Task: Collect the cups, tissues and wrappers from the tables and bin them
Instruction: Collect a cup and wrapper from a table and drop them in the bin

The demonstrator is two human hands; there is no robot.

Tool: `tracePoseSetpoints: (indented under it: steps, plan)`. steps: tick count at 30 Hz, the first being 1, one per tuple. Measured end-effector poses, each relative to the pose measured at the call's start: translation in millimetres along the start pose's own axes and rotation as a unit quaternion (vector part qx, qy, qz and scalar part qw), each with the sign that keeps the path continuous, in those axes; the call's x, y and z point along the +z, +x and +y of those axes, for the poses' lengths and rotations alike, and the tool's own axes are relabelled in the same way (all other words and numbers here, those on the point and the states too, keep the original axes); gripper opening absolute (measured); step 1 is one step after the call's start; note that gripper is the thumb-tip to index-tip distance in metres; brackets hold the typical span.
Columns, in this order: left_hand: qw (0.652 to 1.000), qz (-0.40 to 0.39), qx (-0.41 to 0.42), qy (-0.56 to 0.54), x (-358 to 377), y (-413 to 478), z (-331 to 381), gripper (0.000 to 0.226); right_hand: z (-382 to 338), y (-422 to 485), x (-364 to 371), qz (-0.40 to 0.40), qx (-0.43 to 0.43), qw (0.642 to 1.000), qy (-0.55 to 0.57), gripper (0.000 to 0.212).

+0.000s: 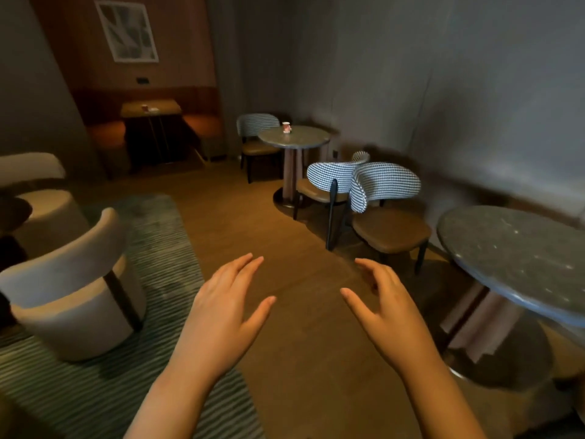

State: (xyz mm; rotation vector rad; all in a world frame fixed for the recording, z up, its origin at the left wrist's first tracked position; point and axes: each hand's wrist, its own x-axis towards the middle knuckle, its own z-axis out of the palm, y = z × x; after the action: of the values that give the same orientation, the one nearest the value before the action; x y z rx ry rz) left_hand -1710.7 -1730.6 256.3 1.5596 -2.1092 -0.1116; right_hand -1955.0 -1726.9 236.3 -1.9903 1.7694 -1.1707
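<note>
Both hands are out in front at the bottom centre, palms down. The left hand [221, 308] has its fingers straight and spread, and the right hand [383, 312] has its fingers loosely extended. Neither one grips anything.

Between them a strip of wood floor [253, 223] runs up the middle of the frame. It's hemmed on the left by the striped rug [164, 242] and a cream armchair [63, 280], and on the right by two houndstooth chairs [384, 185] set close together.

Beyond those chairs, centre frame, there's a round table [304, 144] with a cup [286, 127] upright near its far rim. The cup is white with red or pink print, too small to read.

A second cup [144, 107] sits in the upper left on the rectangular booth table [167, 106], with something pale just beside it (tissue or wrapper, I can't tell in that dim corner).

At the right edge a dark speckled tabletop [512, 258] is cut off by the frame, so its far side is hidden. Another armchair at the left edge is also only partly in view. The framed print [126, 30] at the top left is blurred.
</note>
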Motion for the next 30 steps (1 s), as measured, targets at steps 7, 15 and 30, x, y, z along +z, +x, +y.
tracePoseSetpoints:
  steps: [7, 15, 30]
  plan:
    - [0.995, 0.033, -0.095, 0.003, 22, 145, -112, 0.070, 12, 205, 109, -0.057, -0.030, 0.995, 0.082, 0.067]
    - [0.992, 0.030, -0.123, 0.001, 73, 349, -260, 0.070, 37, 421, 264, -0.075, -0.001, 0.994, 0.080, 0.067]
    - [1.000, -0.010, -0.012, 0.019, 175, 769, -393, 0.066, 175, 793, 401, -0.057, 0.174, 0.974, 0.134, 0.076]
